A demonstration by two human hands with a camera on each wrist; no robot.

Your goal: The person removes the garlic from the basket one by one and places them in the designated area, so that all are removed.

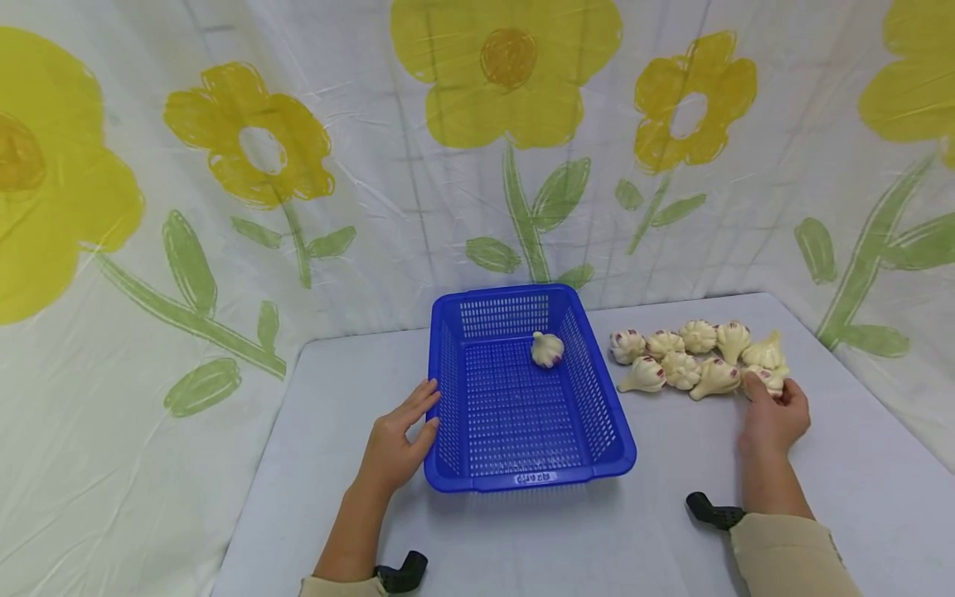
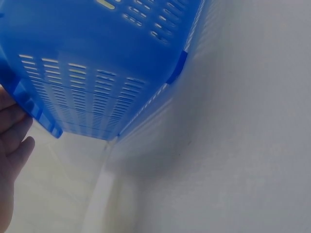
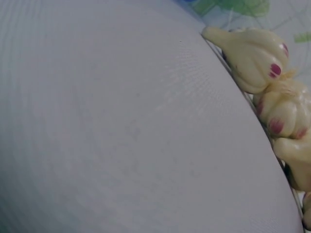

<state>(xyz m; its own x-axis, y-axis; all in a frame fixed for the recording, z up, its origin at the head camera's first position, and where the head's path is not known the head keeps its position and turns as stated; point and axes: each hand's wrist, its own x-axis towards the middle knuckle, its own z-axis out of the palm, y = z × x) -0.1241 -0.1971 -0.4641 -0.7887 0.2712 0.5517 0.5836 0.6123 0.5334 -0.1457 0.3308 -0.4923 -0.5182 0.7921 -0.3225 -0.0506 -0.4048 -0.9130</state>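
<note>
A blue plastic basket (image 1: 531, 479) stands mid-table with one garlic bulb (image 1: 548, 351) inside, near its right wall. Against the basket's left rim rest the fingers of my left hand (image 1: 399, 444), fairly straight; the left wrist view shows that hand (image 2: 12, 145) at the rim from below. My right hand (image 1: 774, 423) pinches a garlic bulb (image 1: 766, 379) between thumb and fingers at the front right end of a group of bulbs. Several other garlic bulbs (image 1: 681, 370) lie in two rows beside it. The right wrist view shows some bulbs (image 3: 255, 58) but not the hand.
A white cloth covers the table (image 1: 336, 398). Behind it hangs a curtain (image 1: 358, 274) with yellow flowers, close to the basket's far rim. Black straps with camera mounts (image 1: 403, 574) sit on both wrists.
</note>
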